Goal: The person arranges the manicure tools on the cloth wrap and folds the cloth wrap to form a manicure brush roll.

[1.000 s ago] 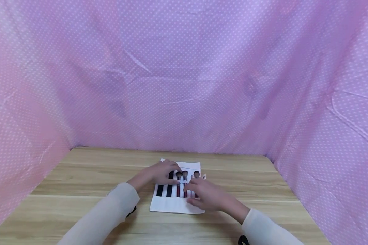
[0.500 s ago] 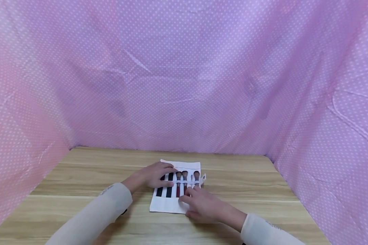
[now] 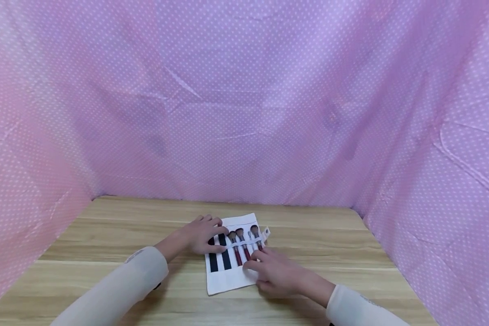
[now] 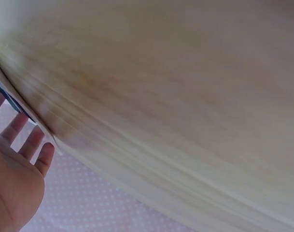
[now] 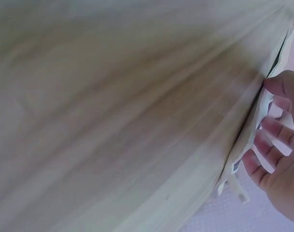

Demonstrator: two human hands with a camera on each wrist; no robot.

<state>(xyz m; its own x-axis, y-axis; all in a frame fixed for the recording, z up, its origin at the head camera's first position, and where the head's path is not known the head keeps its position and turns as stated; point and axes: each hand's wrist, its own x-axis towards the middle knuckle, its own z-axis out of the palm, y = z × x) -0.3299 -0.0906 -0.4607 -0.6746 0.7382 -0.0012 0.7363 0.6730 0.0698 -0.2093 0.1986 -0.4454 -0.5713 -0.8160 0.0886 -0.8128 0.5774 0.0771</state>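
A white fabric brush roll with black stripes lies open on the table, slightly tilted in the head view. Three fluffy makeup brushes with dark red handles and one thin slim tool sit under its white elastic band. My left hand rests over the roll's upper left part, fingers spread across the black stripes. At the lower right edge, my right hand touches the roll, its fingers reaching over the brush handles and covering their lower ends. In the right wrist view the thumb meets the roll's edge.
A small white tab sticks out from the roll's right side. The wood-grain table spreads around it. Pink polka-dot cloth hangs behind the table and along both sides.
The roll has turned counter-clockwise in the head view, its lower end shifting right and toward me. My left hand has slid left; my right hand moved lower along the roll's right edge.
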